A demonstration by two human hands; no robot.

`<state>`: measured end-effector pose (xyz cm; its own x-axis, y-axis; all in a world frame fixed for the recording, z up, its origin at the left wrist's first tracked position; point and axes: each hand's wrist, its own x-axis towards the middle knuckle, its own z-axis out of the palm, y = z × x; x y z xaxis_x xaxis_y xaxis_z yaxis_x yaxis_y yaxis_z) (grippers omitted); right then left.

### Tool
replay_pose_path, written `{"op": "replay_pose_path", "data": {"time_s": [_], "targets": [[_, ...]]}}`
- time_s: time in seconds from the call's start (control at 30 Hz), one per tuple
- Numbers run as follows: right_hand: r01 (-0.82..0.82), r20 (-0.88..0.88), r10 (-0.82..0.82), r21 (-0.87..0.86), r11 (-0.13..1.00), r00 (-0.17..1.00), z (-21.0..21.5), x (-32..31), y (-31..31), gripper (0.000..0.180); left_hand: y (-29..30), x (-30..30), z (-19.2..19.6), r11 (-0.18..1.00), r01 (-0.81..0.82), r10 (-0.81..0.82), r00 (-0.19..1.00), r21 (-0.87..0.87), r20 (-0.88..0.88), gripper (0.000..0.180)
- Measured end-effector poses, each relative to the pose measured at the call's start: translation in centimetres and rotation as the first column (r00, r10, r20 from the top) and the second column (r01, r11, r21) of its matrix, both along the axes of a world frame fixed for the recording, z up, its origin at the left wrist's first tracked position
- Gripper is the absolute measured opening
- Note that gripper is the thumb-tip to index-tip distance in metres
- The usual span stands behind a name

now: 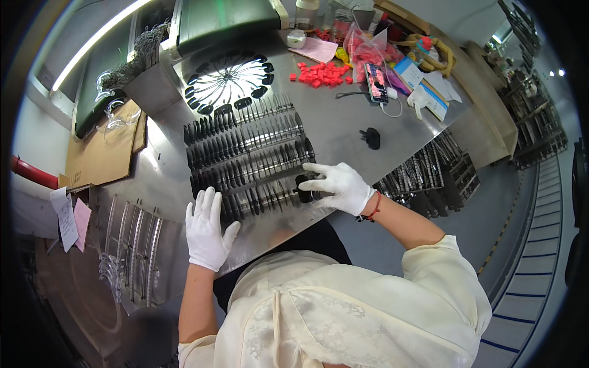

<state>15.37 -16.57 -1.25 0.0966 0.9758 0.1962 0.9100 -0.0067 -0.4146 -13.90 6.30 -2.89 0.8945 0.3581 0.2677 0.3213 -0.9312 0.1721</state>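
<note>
Two gloved hands at lens rack (248, 156) on steel table (343, 126): left hand (207, 230) spread flat at its near edge, right hand (338, 186) pinching small dark lens (304, 186); judged light, fragile, best held by edges.

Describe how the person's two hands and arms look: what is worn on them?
Both hands wear thin white fabric gloves that end at the wrist: the left hand and the right hand. The forearms are bare. A red cord bracelet circles the right wrist. Loose cream sleeves with a faint woven pattern cover the upper arms.
</note>
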Motion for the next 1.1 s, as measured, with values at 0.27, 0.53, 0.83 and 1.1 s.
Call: {"op": "replay_pose_path", "data": {"time_s": [0.27, 0.53, 0.83, 1.1], "targets": [[0.13, 0.135, -0.155, 0.179, 0.975, 0.979, -0.8, 0.1, -1.3, 0.064, -1.9, 4.2, 4.4, 0.991, 0.122, -0.111, 0.982, -0.063, 0.153, 0.075], [0.325, -0.446, -0.314, -0.053, 0.944, 0.838, -2.1, 0.5, -1.6, 0.077, -7.2, 12.1, 2.7, 0.874, 0.485, -0.485, 0.874, -0.007, 0.02, 0.062], [0.59, -0.628, -0.482, -0.044, 0.806, 0.611, -4.0, -2.4, -1.4, 0.077, -5.9, 11.7, -0.6, 0.929, 0.369, -0.354, 0.872, 0.02, 0.339, 0.053], [0.474, -0.453, -0.359, 0.169, 0.864, 0.816, 0.0, -2.8, -1.6, 0.066, -7.5, 10.7, 1.4, 0.861, 0.499, -0.5, 0.866, 0.102, -0.015, 0.077]]}}
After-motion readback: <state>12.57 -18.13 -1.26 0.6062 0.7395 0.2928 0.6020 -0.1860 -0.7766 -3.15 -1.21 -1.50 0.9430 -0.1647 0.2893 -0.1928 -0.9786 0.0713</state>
